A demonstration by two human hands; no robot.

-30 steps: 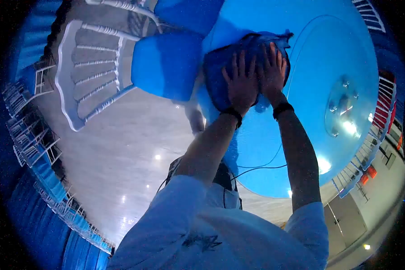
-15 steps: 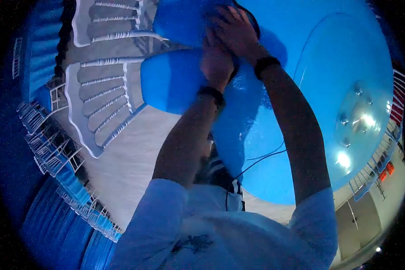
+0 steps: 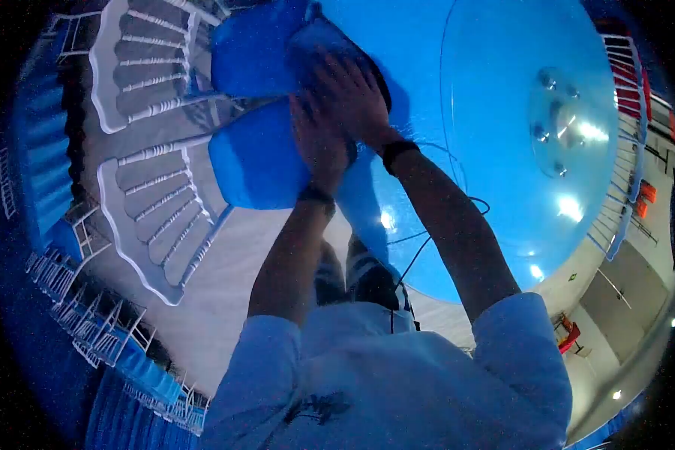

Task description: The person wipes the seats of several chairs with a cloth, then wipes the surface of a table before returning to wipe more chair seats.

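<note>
A dark, rounded, bag-like thing (image 3: 326,34) with a black edge lies at the rim of the round blue table (image 3: 405,67), beside the blue chair seats. My right hand (image 3: 356,101) rests on it, fingers stretched out and slightly apart. Just below, my left hand (image 3: 319,142) lies along the near part of the same thing, its fingers extended and partly in shadow. The two hands are side by side and nearly touching. Each wrist has a dark band. What the dark thing is exactly, I cannot make out.
White spindle-back chairs (image 3: 116,225) with blue seats (image 3: 259,161) stand to the left. A clear round turntable (image 3: 495,112) with shiny metal knobs sits on the table. A thin black cable (image 3: 416,260) runs from my waist over the table's edge. More chairs line the far sides.
The view has shifted, so the table and chairs sit lower and further left. Both hands stay on the dark thing, and the right hand's fingers are more spread across it.
</note>
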